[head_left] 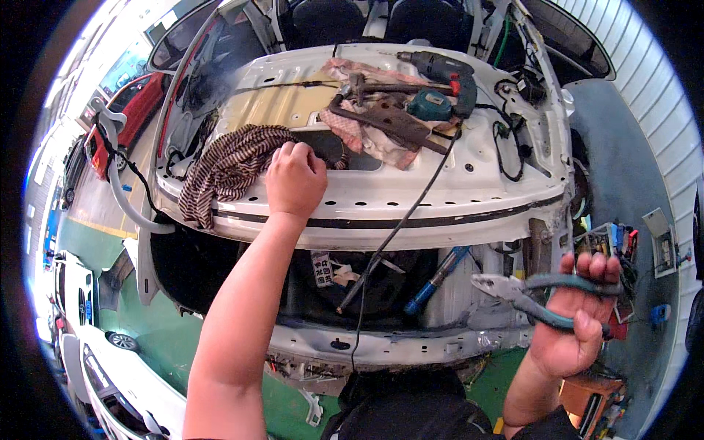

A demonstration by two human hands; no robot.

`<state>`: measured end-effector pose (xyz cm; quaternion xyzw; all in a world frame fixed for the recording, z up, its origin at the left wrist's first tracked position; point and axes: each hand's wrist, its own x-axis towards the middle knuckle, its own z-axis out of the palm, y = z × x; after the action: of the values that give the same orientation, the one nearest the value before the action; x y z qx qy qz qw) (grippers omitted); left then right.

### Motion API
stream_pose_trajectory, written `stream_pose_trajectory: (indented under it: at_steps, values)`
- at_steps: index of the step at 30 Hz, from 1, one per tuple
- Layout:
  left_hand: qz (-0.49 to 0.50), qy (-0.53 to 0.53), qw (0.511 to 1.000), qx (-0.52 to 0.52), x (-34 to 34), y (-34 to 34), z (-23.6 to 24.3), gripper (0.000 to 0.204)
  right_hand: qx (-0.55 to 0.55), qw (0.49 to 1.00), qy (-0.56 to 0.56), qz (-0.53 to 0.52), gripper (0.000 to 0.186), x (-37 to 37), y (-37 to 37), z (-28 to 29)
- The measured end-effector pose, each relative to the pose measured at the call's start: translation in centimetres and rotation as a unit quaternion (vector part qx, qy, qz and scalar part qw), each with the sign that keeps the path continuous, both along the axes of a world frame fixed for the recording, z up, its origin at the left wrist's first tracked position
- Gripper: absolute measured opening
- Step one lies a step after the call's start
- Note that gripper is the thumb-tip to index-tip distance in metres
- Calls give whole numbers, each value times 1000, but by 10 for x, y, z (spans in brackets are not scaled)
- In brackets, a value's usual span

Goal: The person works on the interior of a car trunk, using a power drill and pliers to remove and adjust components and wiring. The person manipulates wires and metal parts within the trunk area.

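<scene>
The right hand [576,323], palm turned up, is partly closed around a pair of grey metal pliers [522,295] with teal-and-grey handles; the fingers bend over the upper handle and the thumb lies by the lower one. The pliers are raised in front of the right part of the opened car rear, the handles spread and the nose pointing left. The left hand [295,180] is curled in a loose fist, back of the hand up, above the front part of a white painted sheet-metal panel [440,198]; whether it grips anything cannot be told. Just to its left, a crumpled brown-and-cream striped cloth [235,165] lies on the panel and hangs over its front edge. Farther back, a stained pink-and-white rag [400,156] lies under a dark hammer [389,88] and a bent, rusty metal bar [389,128]. Beside these rests a dark grey power drill [433,66] with a red part, next to a rounded teal tool part [430,105]. A black cable [400,227] runs from there down across the panel's front edge. Below, in the dark boot well, a blue tubular tool [438,282] lies at a slant.
</scene>
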<state>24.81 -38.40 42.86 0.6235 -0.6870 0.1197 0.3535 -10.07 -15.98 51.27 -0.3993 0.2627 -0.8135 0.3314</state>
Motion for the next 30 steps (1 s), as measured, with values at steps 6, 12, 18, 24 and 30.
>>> stream_pose_trajectory:
  at_steps: [6, 12, 18, 24, 30]
  values:
    - [-99, 63, 985, -125, -1, 20, 6, 6, 161, 980, 110, -37, 59, -17, 84, -24]
    - [-274, 634, 672, 267, -97, 210, -5, 19, 277, 956, 65, -75, 54, -12, 162, -47]
    - [-244, 920, 153, 267, -129, 166, -53, 60, 316, 944, 77, -51, 51, 0, 192, -42]
    - [-212, 923, 153, 283, -129, 153, -31, 56, 331, 937, 92, -62, 50, 2, 212, -42]
    - [-217, 920, 176, 276, -130, 159, -35, 60, 346, 919, 177, -66, 32, -15, 222, -35]
